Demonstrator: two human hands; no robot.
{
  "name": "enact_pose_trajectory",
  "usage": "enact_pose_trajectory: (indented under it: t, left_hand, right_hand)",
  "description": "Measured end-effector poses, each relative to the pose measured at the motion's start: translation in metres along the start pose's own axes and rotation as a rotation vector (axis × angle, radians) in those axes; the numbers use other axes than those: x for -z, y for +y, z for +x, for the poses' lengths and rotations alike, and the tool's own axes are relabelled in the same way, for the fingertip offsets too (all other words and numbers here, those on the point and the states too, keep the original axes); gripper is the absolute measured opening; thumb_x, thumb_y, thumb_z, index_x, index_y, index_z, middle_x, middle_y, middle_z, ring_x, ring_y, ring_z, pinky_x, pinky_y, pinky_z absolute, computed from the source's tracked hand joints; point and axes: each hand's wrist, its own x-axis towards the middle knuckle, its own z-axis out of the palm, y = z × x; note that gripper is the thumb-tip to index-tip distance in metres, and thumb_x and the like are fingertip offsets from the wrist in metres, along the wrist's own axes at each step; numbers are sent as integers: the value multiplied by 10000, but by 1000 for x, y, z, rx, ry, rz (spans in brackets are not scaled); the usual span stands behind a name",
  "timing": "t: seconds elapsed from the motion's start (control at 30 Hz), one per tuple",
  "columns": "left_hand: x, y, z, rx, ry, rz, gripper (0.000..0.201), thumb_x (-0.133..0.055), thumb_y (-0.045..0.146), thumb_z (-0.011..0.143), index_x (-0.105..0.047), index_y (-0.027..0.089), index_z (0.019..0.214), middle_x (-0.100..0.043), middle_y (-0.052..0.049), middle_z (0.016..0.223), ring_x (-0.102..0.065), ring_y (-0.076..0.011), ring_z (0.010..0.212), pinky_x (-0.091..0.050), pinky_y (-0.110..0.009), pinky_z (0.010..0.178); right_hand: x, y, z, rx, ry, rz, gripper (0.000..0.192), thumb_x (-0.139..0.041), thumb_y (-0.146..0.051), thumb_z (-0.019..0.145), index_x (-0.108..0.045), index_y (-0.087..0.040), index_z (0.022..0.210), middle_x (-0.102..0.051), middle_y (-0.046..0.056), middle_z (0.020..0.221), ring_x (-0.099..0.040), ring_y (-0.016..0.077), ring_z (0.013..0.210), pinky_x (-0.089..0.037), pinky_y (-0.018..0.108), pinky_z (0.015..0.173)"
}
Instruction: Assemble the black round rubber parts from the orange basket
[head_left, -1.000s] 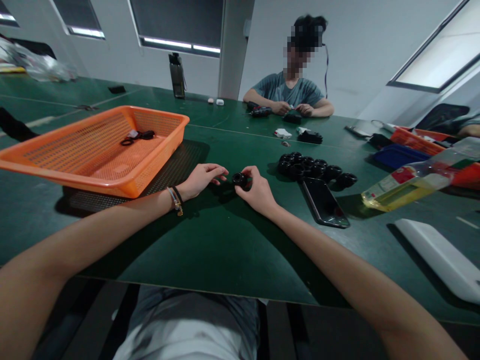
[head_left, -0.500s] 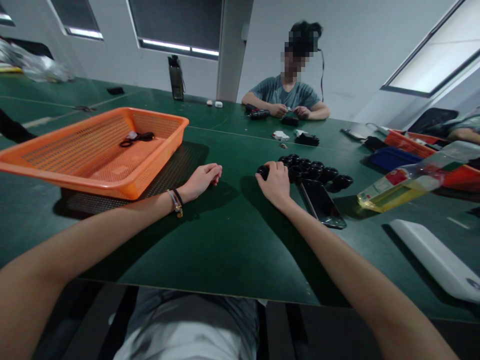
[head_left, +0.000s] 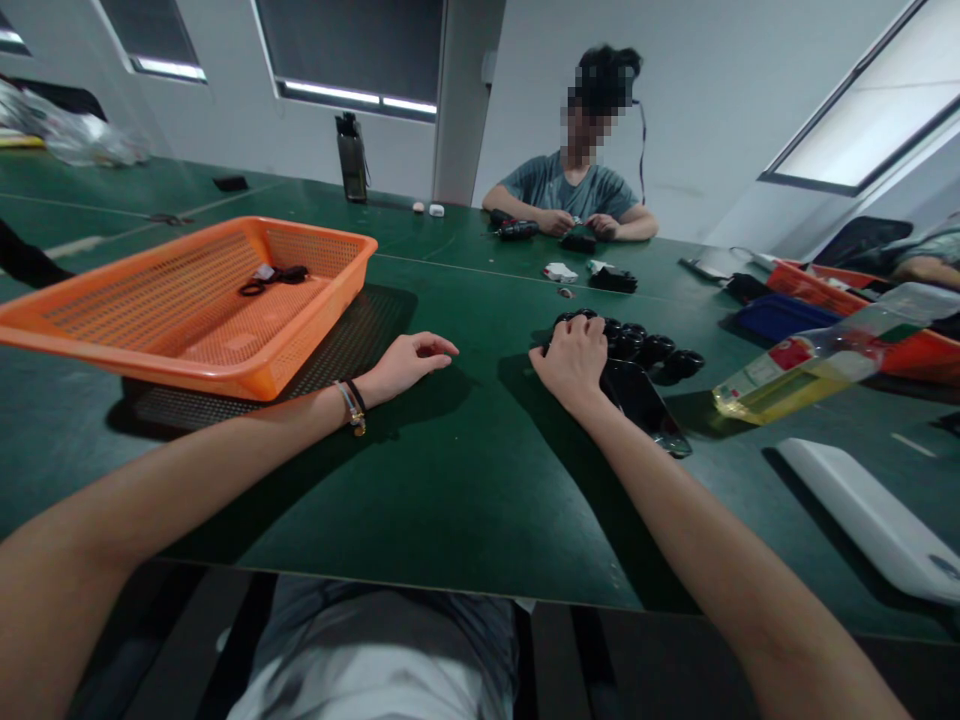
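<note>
My right hand (head_left: 574,362) is curled over the left end of a group of glossy black round parts (head_left: 631,342). Its fingers are bent round one of these parts, which is mostly hidden; only a bit of black shows between thumb and fingers. Close against that hand lies a black smartphone (head_left: 646,405), partly covered by it. My left hand (head_left: 411,362) rests on the green table (head_left: 450,480), holding nothing, with thumb and fingers apart. An orange plastic basket (head_left: 277,372) stands left of it, with a small dark cable-like item (head_left: 274,278) inside.
A clear bottle of yellow liquid (head_left: 795,375) lies tilted at right, near a white oblong device (head_left: 870,515). Behind it are a blue tray (head_left: 784,318) and a red-orange basket (head_left: 817,285). Across the table a person (head_left: 574,190) handles something small beside a power drill (head_left: 517,229).
My right hand has moved right, up against the black parts and over the phone's edge. The left hand's fingers have spread from a closed pose, reaching slightly right.
</note>
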Motion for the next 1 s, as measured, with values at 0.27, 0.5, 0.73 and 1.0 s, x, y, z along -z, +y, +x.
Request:
enact_pose_trajectory:
  t: [0.27,0.5,0.73,1.0]
  left_hand:
    - [1,5,-1,17,-28,60,149,-570,214,715,-643,131,814,-610,-3,698,-481,-79,581,-378,-197,548]
    - [1,4,-1,-40,-50,192,180,-531,238,753,-655,139,838,-605,-21,782,-523,-105,660,-417,-230,637]
    - [8,39,-10,-248,-278,597,241,-509,321,797,-696,168,800,-600,-43,864,-560,-145,753,-408,-250,726]
    - [54,84,-12,-231,-139,895,327,-517,444,776,-690,173,841,-622,-38,866,-557,-192,848,-367,-273,829]
  right_hand:
    - [8,4,4,-39,-87,-38,266,-499,-213,700,-543,-67,918,-505,235,999,-387,373,1016,-366,483,746]
    - [7,-11,-3,158,-83,94,268,-471,-193,725,-533,-129,977,-517,166,967,-425,323,973,-388,445,756]
    - [-2,-15,-7,201,-158,154,240,-488,-186,739,-575,-126,955,-578,168,919,-442,319,963,-419,439,762]
    - [6,-3,-2,184,-96,220,221,-435,-160,772,-601,-124,915,-615,154,874,-466,296,923,-423,415,771]
